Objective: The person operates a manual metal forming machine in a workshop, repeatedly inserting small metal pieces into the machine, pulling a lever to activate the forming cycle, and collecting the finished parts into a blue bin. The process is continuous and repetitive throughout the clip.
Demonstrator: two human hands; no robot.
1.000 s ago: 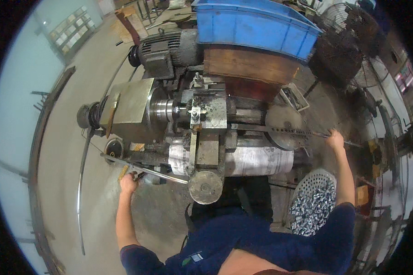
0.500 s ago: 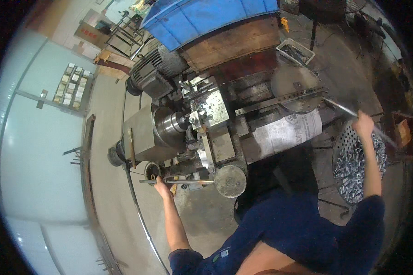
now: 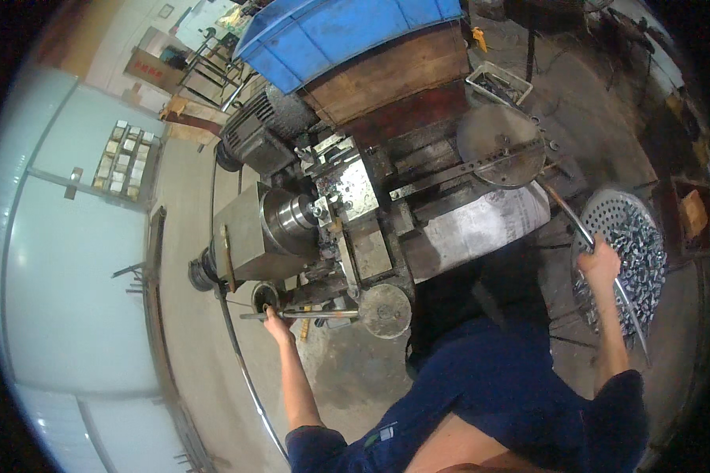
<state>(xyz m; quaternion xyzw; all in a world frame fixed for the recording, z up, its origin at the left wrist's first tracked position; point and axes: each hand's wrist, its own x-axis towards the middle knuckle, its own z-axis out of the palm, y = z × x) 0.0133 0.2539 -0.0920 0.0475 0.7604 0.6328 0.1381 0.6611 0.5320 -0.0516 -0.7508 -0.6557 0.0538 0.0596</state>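
Note:
My left hand [image 3: 276, 322] is closed around the end of a metal lever rod [image 3: 323, 314], which runs from a small round disc [image 3: 385, 311] at the front of a lathe-like machine. With closed fingers my right hand [image 3: 601, 262] grips a long steel lever bar [image 3: 564, 206], slanting down to the right from the large round plate [image 3: 481, 142]. A flat linkage arm with holes [image 3: 438, 183] joins that plate to the tool slide [image 3: 355, 189]. Left of the slide sits the round spindle chuck [image 3: 296, 213]; small details at the cutting point are too fine to make out.
A blue plastic bin [image 3: 347, 43] stands on a wooden box [image 3: 394, 79] behind the machine. A round perforated basket [image 3: 607, 213] with several small metal parts is near my right hand. An electric motor [image 3: 256, 134] sits at the far left; white paper [image 3: 489, 229] covers the bed.
My right hand has pulled the long bar down and toward me, from a shallower slant to a steeper one. My left hand stays on its rod. The view has shifted slightly.

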